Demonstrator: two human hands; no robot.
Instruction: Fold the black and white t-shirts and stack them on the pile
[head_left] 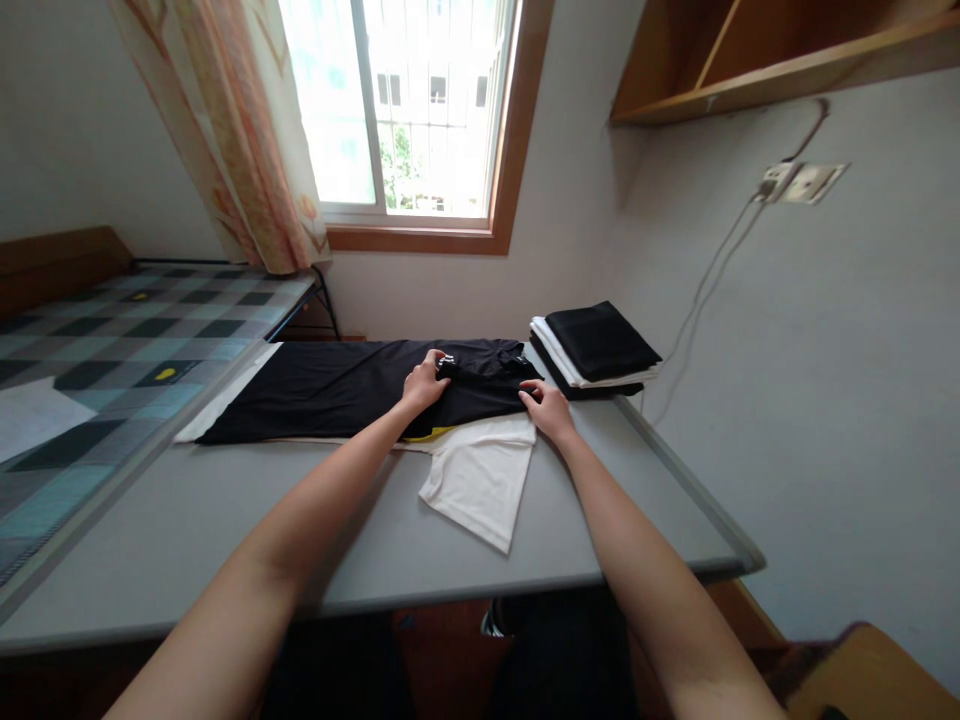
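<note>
A black garment [322, 385] with small white print lies lengthwise across the table; its exact kind is unclear. Beneath it is a white T-shirt [484, 475], whose sleeve sticks out toward me and whose pale hem shows at the left end. A strip of yellow shows at the black cloth's near edge. My left hand [425, 383] is closed on the black cloth beside the print, thumb and forefinger on a small fold. At the right end, my right hand [547, 408] pinches the garment's near corner. Its lower fingers are curled out of sight.
A stack of folded black and white clothes [604, 340] sits at the table's back right corner. To the left is a bed with a checked sheet [150, 320] and a paper [37, 415]. A cabinet [787, 60] and a plugged-in cable [709, 280] are on the right wall.
</note>
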